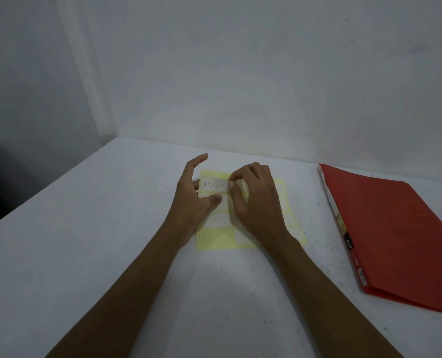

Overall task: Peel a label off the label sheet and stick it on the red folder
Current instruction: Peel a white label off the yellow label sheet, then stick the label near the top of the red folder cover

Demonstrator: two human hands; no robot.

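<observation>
Label sheet point(223, 240): a pale yellow sheet lying flat on the bench, its long side running away from the person toward the wall, slightly skewed so the far end leans left. White labels sit on it in rows; several are hidden under the hands.
Label point(212, 185): white, at the far left corner of the label sheet, handwritten "Asset". Its long side runs left to right, and the writing reads upright from the person's side.
Left hand point(192, 200): resting on the left edge of the label sheet, fingers spread apart, thumb lying just below the label, forefinger raised beyond the sheet's far edge. It grips nothing.
Right hand point(257, 202): over the middle of the label sheet, fingers curled together, the fingertips point(231, 183) pinched at the right end of the label. Whether that end is lifted off the sheet cannot be told.
Red folder point(395, 236): closed and flat on the bench, well to the right of the label sheet and not touching it. Its long side runs from far left to near right, the spine with a printed strip facing the sheet.
Bench point(111, 228): white with fine dark speckles, lit brightest just nearer than the label sheet.
Wall point(240, 73): plain and whitish behind the label sheet, meeting a second wall at a corner to the far left.
</observation>
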